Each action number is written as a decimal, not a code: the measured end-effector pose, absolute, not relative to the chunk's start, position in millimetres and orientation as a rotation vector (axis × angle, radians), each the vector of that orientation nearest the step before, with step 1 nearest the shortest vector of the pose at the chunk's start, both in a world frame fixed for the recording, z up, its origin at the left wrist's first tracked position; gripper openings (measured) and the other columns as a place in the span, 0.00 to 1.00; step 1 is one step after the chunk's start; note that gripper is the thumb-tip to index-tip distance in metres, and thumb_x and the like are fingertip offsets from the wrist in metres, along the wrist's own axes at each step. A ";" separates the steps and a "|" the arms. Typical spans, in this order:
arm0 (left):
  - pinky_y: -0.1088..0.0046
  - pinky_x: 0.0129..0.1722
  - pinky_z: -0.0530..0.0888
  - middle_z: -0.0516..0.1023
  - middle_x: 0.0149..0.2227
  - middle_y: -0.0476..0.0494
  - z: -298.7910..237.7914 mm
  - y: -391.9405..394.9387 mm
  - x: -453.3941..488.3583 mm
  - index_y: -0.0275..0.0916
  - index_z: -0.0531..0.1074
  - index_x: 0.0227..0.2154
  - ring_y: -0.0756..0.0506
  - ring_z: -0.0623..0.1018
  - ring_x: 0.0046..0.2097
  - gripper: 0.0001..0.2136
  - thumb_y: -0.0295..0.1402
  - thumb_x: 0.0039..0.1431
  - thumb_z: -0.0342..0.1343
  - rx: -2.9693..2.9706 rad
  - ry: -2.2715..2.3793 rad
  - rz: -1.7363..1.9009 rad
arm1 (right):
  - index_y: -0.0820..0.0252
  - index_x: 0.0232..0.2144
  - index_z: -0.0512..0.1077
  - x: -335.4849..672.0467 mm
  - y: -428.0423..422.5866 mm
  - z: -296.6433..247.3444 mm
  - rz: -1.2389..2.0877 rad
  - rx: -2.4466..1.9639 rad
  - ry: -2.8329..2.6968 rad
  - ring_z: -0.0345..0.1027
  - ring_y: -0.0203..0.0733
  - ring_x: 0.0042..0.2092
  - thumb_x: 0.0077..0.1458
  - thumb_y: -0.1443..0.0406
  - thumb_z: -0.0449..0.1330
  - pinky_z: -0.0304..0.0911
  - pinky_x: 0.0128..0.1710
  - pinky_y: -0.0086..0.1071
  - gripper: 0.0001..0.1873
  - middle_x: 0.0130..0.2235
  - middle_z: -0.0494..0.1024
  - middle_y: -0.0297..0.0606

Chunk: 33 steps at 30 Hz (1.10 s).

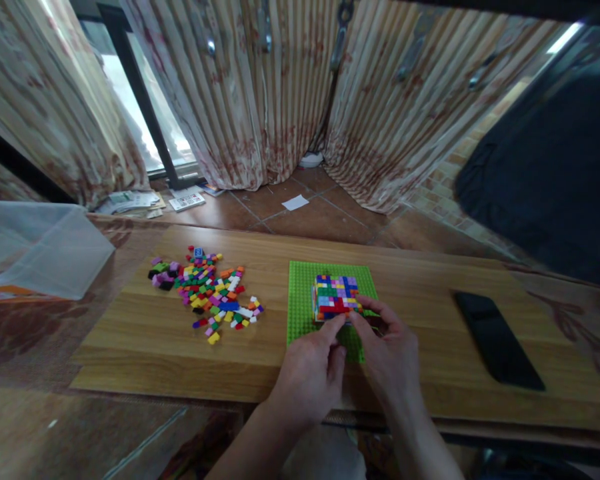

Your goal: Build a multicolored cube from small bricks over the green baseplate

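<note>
A rectangular block of multicoloured toy building bricks stands on a green studded baseplate. My left hand is closed at the near side of the block, its index finger pressing the front edge and its other fingers curled under. My right hand bends round the near right corner, thumb and index finger against the block. Fingers hide part of the block's front and right sides. Whether a small loose brick sits between the fingertips is too small to tell.
A loose pile of small coloured bricks spreads over the left of the wooden board. A black phone lies at the right. A translucent plastic bin stands off the left end. Curtains hang behind.
</note>
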State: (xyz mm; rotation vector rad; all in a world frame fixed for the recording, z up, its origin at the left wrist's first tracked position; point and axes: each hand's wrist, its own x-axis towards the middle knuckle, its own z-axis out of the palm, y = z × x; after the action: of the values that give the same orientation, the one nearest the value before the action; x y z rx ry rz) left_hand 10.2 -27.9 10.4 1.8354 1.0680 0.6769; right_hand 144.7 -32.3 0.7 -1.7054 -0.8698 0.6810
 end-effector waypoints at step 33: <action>0.65 0.47 0.69 0.80 0.39 0.46 12.0 22.8 -101.8 0.41 0.76 0.36 0.43 0.75 0.42 0.12 0.22 0.54 0.51 2.211 1.740 0.718 | 0.62 0.39 0.79 141.3 -35.2 18.1 0.524 -1.834 -0.658 0.66 0.38 0.26 0.45 0.56 0.64 0.59 0.25 0.28 0.20 0.23 0.75 0.36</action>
State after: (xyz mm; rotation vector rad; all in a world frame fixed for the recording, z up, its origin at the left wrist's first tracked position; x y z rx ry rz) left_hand -101.8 22.8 12.0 2.2110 1.7405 0.7176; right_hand 141.3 -35.2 18.1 -1.8340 -0.6584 0.5240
